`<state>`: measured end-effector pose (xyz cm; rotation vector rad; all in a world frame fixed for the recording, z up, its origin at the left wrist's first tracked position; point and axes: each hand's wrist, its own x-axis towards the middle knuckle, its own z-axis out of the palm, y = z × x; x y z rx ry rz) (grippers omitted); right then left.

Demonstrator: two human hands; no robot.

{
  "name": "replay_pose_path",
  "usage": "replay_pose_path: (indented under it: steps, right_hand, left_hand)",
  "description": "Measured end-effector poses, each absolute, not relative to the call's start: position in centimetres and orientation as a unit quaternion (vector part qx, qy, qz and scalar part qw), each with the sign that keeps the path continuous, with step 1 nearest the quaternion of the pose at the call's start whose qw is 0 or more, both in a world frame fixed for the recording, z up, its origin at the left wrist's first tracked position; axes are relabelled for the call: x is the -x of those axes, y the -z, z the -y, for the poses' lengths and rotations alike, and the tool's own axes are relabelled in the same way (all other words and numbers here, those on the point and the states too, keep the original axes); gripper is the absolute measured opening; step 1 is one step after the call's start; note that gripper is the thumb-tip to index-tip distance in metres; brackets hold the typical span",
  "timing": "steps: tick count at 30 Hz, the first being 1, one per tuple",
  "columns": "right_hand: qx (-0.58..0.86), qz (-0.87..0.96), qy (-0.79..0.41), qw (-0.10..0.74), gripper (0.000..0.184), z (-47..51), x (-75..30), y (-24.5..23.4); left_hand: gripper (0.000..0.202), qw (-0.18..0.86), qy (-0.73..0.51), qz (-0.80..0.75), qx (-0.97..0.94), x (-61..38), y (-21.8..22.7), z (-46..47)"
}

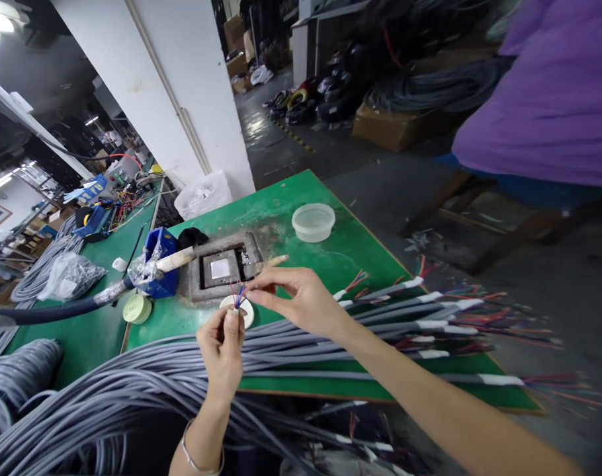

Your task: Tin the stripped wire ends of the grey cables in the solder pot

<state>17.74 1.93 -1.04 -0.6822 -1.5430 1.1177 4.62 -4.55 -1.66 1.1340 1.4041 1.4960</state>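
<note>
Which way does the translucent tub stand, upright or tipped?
Upright: the tub has its rim facing up and its base on the green table.

Green table (281,196) under gray cables (301,342), a translucent bowl (313,228), a blue bin (165,283), a pale tub (137,309), a square frame (194,274)

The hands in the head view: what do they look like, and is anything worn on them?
The left hand and right hand are ordinary human hands with five-fingered shapes, ungloved. No sleeve shows on either side. A thin, silvery bangle circles the left wrist; none shows on the right. No cables or markings are attached.
</note>
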Motion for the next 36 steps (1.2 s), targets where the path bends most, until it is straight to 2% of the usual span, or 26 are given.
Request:
replay_pose_path:
  steps: [7, 16, 18, 22, 26, 31, 36]
  right_hand:
    - [0.309, 0.623, -0.474, 0.54, 0.016, -1.9, -17.2, 1.7]
    - [0.31, 0.583, -0.52, 0.541, 0.016, -1.9, -16.7, 2.3]
    - [0.329, 0.566, -0.519, 0.55, 0.018, -2.0, -16.8, 2.4]
    - [0.365, 0.539, -0.488, 0.582, 0.017, -2.4, -17.3, 2.5]
    - [0.374, 0.571, -0.448, 0.577, 0.017, -2.6, -17.7, 2.6]
    - [0.382, 0.596, -0.413, 0.573, 0.017, -2.6, -17.9, 2.5]
    - [0.384, 0.597, -0.406, 0.576, 0.014, -2.6, -18.2, 2.5]
  left_hand:
    - [0.033, 0.374, -0.636, -0.547, -0.395, -4.7, 2.2, 3.8]
    - [0.019, 0.297, -0.608, -0.593, -0.437, -3.9, 1.2, 2.8]
    - [0.017, 0.29, -0.57, -0.618, -0.458, -3.0, 0.6, 2.1]
    - [0.012, 0.348, -0.432, -0.654, -0.515, -0.7, 0.0, -0.1]
    - [0.011, 0.375, -0.372, -0.666, -0.527, 0.3, 0.0, -1.4]
    - [0.015, 0.361, -0.331, -0.69, -0.534, 0.3, 0.3, -1.7]
    - [0.014, 0.337, -0.205, -0.707, -0.587, 1.2, 1.5, -2.8]
